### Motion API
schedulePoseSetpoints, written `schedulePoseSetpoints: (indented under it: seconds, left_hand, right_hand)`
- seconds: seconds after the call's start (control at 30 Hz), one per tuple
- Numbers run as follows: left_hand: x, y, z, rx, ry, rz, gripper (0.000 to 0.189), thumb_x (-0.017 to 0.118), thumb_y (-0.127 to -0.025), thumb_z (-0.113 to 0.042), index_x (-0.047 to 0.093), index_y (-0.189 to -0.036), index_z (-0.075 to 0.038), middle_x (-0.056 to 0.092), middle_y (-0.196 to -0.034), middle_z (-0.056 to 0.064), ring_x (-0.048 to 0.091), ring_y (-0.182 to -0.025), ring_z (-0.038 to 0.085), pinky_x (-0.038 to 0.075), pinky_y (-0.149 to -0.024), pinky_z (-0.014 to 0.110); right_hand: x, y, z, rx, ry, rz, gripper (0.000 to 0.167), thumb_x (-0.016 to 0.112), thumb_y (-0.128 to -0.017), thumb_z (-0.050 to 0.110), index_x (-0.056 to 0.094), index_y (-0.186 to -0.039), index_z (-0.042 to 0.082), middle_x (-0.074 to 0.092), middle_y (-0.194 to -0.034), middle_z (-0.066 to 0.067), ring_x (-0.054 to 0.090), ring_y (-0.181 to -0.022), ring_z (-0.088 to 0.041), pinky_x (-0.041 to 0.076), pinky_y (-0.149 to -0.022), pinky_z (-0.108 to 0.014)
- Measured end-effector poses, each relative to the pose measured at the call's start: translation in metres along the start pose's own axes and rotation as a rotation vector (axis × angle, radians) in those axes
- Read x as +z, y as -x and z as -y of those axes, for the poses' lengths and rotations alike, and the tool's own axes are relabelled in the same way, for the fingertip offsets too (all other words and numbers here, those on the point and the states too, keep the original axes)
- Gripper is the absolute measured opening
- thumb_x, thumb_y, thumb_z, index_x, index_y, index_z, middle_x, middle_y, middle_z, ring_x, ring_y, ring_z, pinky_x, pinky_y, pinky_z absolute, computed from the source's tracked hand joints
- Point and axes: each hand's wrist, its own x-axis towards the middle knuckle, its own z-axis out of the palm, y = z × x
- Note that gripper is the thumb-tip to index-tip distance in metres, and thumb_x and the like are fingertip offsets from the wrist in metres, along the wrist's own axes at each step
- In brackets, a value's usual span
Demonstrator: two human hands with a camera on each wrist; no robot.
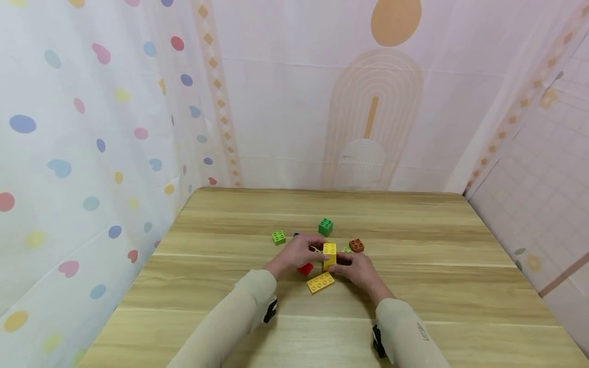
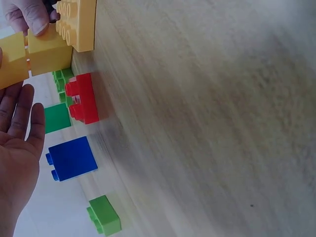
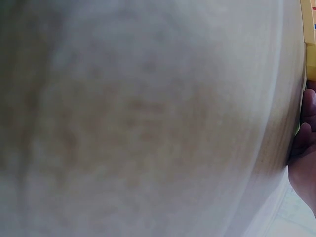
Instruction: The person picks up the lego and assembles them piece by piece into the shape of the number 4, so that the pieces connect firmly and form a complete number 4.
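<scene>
— Where's that yellow pair sitting?

— About midway between the left and right edges of the table (image 1: 414,230): an upper yellow brick (image 1: 329,249) over a lower yellow brick (image 1: 329,264).

— Which hand has which?

— The left hand (image 1: 298,252) has the upper one between thumb and fingertips, its fingers fairly straight, the grip only slightly parted. The right hand (image 1: 358,269) pinches the lower one from the opposite side, thumb toward the near face.

— Why one hand each?

— I'd judge the right steadies while the left lines up the top. From the left wrist you see studs in a thin gap, so they aren't fully together. Whether the lower one touches the table, I can't tell.

— And the loose bricks?

— A flat yellow brick (image 1: 320,282) lies studs up on the near-edge side, with a red brick (image 1: 306,269) beside it, partly under the left hand. A blue brick (image 2: 74,158) is mostly hidden behind that hand in the head view. Farther out: a light green brick (image 1: 278,237) toward the left edge, a dark green brick (image 1: 325,226) toward the far edge, a brown brick (image 1: 356,245) on the right.

— Spread like that for finger room?

— Probably, and all within easy reach.
</scene>
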Motion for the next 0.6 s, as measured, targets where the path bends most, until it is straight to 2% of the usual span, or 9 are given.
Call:
schedulePoseSetpoints:
  seconds: [0.2, 0.37, 0.6]
  left_hand:
    - [-0.0005, -0.0025, -0.0031, 0.045, -0.086, 0.014, 0.025, 0.077, -0.089, -0.026, 0.072, -0.113, -0.018, 0.066, -0.100, -0.008, 0.059, -0.097, 0.013, 0.049, -0.090, 0.035]
    - [-0.0012, -0.0047, -0.0065, 0.041, -0.165, 0.030, 0.029, 0.077, -0.089, -0.028, 0.072, -0.115, -0.017, 0.065, -0.099, -0.008, 0.057, -0.093, 0.011, 0.049, -0.086, 0.033]
    - [-0.0004, -0.0059, -0.0033, 0.090, -0.196, 0.025, 0.022, 0.077, -0.089, -0.028, 0.072, -0.108, -0.019, 0.065, -0.096, -0.010, 0.058, -0.090, 0.011, 0.049, -0.083, 0.032]
  right_hand:
    - [-0.0002, -0.0016, -0.0021, -0.007, 0.014, -0.004, 0.045, 0.078, -0.087, 0.031, 0.069, -0.127, 0.011, 0.066, -0.125, -0.007, 0.056, -0.119, -0.027, 0.042, -0.101, -0.050]
    - [-0.0002, -0.0025, -0.0029, -0.008, 0.013, -0.002, 0.043, 0.078, -0.087, 0.030, 0.070, -0.126, 0.013, 0.067, -0.123, -0.005, 0.057, -0.117, -0.026, 0.042, -0.100, -0.050]
    - [0.0000, -0.0020, -0.0020, -0.010, -0.014, 0.005, 0.044, 0.078, -0.088, 0.031, 0.069, -0.127, 0.012, 0.066, -0.125, -0.005, 0.056, -0.119, -0.027, 0.042, -0.101, -0.051]
